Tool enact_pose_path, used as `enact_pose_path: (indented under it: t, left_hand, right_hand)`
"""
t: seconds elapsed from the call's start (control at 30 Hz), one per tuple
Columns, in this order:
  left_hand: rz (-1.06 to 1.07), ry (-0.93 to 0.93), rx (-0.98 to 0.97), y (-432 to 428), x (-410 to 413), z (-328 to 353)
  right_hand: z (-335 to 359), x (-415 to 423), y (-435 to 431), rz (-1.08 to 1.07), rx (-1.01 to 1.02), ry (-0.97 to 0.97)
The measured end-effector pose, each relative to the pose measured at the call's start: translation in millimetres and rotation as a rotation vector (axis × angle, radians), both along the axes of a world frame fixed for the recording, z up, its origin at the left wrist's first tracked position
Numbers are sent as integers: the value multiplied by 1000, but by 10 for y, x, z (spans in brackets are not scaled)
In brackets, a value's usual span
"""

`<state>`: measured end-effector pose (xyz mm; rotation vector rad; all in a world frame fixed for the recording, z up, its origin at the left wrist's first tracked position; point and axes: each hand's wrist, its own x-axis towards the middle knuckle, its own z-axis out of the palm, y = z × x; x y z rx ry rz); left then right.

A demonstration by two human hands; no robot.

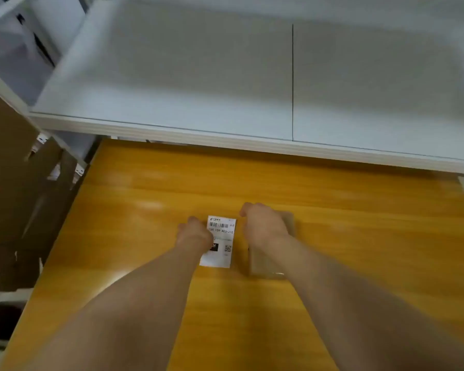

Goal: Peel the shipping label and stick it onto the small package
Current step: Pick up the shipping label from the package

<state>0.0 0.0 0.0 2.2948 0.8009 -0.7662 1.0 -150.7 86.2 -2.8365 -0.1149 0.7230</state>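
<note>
Your left hand (194, 232) is curled onto the white printed shipping label (220, 241) at lower centre of the frame; your right hand (264, 226) is closed on the small brown package (263, 261) just beside it — both on the orange wooden table (145, 210).

Orange wooden table (359, 236) under grey-white shelf (198, 76)

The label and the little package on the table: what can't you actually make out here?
- Head view: shipping label small print is too small; left hand covers its left edge.
- Small package: blurred, mostly under the right hand.
- Both hands' fingertips hidden; grip unclear.
</note>
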Motion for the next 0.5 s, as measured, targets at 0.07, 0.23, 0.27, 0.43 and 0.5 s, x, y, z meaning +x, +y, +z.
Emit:
enact_pose_path:
  t: [0.07, 0.23, 0.27, 0.43, 0.5]
  left_hand:
    - [29, 23, 12, 15, -25, -49]
    - [102, -39, -80, 15, 16, -168]
    - [112, -59, -90, 14, 35, -165]
    - [91, -117, -94, -11, 38, -175]
    - [126, -146, -172, -13, 33, -129]
  right_hand:
    - [-66, 27, -10, -10, 7, 0]
    - [-168, 66, 7, -25, 6, -17]
    - [-157, 70, 19, -34, 17, -26]
    - [-222, 62, 60, -97, 104, -9]
    - [-225, 49, 57, -159, 145, -18]
